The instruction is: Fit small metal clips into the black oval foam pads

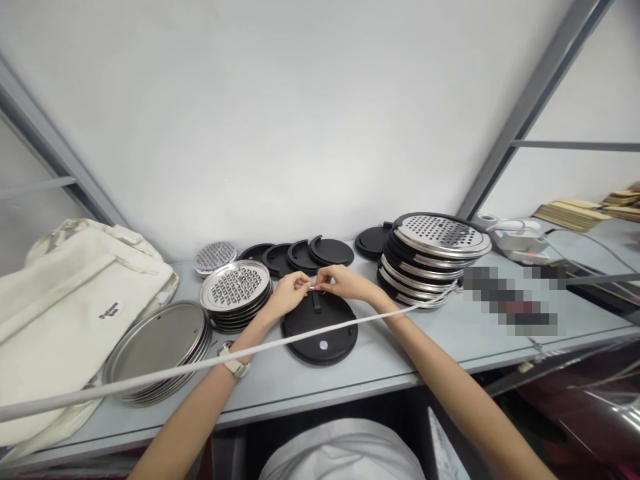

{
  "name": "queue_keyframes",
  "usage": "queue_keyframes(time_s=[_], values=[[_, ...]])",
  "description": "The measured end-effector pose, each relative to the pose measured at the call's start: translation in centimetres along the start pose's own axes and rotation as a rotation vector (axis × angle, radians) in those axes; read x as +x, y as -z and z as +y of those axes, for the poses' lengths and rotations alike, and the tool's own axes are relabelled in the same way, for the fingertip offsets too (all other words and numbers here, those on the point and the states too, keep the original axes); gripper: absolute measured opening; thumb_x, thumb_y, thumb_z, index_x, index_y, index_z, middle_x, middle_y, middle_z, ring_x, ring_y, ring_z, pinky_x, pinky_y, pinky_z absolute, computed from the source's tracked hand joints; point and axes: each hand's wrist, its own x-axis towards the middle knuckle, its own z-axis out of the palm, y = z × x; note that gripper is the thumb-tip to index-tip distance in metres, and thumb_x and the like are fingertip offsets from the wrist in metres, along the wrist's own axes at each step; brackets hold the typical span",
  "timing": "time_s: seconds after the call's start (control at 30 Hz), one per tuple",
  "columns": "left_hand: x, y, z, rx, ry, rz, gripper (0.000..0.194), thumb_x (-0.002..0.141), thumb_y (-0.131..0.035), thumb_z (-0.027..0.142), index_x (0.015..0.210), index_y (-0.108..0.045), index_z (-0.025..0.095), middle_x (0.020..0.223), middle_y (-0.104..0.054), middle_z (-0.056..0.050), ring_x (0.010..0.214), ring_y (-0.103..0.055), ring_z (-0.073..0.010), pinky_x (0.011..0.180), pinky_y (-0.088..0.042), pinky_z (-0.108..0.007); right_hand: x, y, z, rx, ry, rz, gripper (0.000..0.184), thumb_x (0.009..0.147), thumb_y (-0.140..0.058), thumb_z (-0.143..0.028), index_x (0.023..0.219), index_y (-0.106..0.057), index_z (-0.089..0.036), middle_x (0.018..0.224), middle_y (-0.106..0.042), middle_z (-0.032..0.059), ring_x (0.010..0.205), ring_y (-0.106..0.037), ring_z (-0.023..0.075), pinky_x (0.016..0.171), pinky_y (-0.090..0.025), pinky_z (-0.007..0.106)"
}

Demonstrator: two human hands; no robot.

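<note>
A black round disc (pixel 320 330) lies flat on the table in front of me, with a short black strap (pixel 316 302) near its far edge and a small round sticker (pixel 324 345) near its close edge. At the strap's far end, my left hand (pixel 293 293) is closed in a pinch. Opposite it, the fingertips of my right hand (pixel 343 282) are pinched too. Between them shows a small shiny piece (pixel 313 288), too tiny to name. The fingers partly cover it and the disc's far rim.
Stacked grater plates (pixel 237 283) and plain metal discs (pixel 157 337) stand left, beside cream cloth bags (pixel 60 307). Black round lids (pixel 330 252) lie behind my hands. A tall stack of perforated plates (pixel 435 233) stands right. A white cord (pixel 270 345) crosses the foreground.
</note>
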Motion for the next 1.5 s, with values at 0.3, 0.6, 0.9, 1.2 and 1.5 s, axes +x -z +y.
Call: queue_keyframes(time_s=[0.3, 0.6, 0.9, 1.2, 1.5], values=[[0.0, -0.1, -0.4, -0.002, -0.004, 0.006, 0.011, 0.079, -0.055, 0.023, 0.08, -0.061, 0.014, 0.072, -0.063, -0.003, 0.064, -0.059, -0.013, 0.063, -0.049, -0.025, 0.1, 0.0, -0.2, -0.017, -0.019, 0.002, 0.011, 0.081, -0.057, -0.018, 0.077, -0.066, -0.014, 0.075, -0.069, 0.0044, 0.07, -0.062, 0.0145, 0.065, -0.044, 0.022], [-0.2, 0.0, 0.2, 0.038, -0.007, 0.035, 0.01, 0.08, -0.052, 0.02, 0.081, -0.06, 0.014, 0.072, -0.063, -0.003, 0.062, -0.06, -0.0125, 0.063, -0.049, -0.024, 0.1, -0.1, -0.3, -0.023, -0.017, 0.003, 0.01, 0.081, -0.057, -0.018, 0.078, -0.065, -0.014, 0.075, -0.069, 0.0043, 0.071, -0.062, 0.0141, 0.065, -0.044, 0.022], [-0.6, -0.1, 1.2, 0.153, -0.022, 0.054, 0.016, 0.081, -0.054, 0.03, 0.082, -0.061, 0.016, 0.069, -0.064, -0.003, 0.061, -0.06, -0.0137, 0.058, -0.048, -0.023, -0.1, 0.1, -0.7, -0.019, -0.02, 0.004, 0.01, 0.081, -0.058, -0.021, 0.077, -0.063, -0.014, 0.076, -0.068, 0.005, 0.071, -0.061, 0.015, 0.065, -0.044, 0.023], [-0.4, -0.1, 0.8, 0.123, -0.042, 0.021, 0.014, 0.081, -0.054, 0.028, 0.077, -0.06, 0.016, 0.072, -0.065, -0.003, 0.061, -0.06, -0.0132, 0.059, -0.048, -0.023, -0.2, 0.3, -0.7, 0.018, -0.016, -0.022, 0.013, 0.081, -0.059, -0.025, 0.078, -0.065, -0.014, 0.076, -0.069, 0.0049, 0.071, -0.061, 0.0155, 0.066, -0.045, 0.024], [-0.4, 0.0, 0.7, 0.111, -0.039, 0.017, 0.013, 0.08, -0.054, 0.027, 0.077, -0.06, 0.016, 0.07, -0.064, -0.002, 0.059, -0.059, -0.0125, 0.058, -0.048, -0.022, -0.1, 0.2, -0.3, 0.031, 0.006, -0.028, 0.01, 0.081, -0.058, -0.023, 0.077, -0.064, -0.015, 0.076, -0.069, 0.0043, 0.071, -0.061, 0.015, 0.068, -0.045, 0.024]])
